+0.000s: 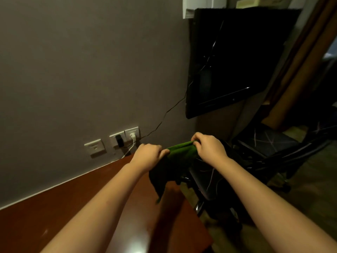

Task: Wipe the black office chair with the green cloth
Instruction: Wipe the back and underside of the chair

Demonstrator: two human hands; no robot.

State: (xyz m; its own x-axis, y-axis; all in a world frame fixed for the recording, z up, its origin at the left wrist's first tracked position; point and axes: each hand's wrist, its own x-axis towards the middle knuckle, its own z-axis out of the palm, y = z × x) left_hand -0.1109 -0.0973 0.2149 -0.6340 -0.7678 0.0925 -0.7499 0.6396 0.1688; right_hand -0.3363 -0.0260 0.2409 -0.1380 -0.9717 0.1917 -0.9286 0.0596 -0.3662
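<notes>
The cloth (182, 151) hangs above the desk's (82, 207) right edge, the office chair (269, 143) right of the desk, wall sockets (116, 139) behind it.

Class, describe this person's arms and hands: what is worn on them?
The left hand and right hand are bare: no gloves, watch or bracelet show. The left forearm and right forearm are bare too, with no sleeve in view up to the frame's edge.

- The cloth (182, 150) at centre was bright green, darker where it hung.
- The office chair (269, 143) at lower right was black with thin pale streaks.
- The wall (82, 61) was dull grey.
- The desk (63, 207) was reddish brown.
- The sockets (131, 136) were white.
</notes>
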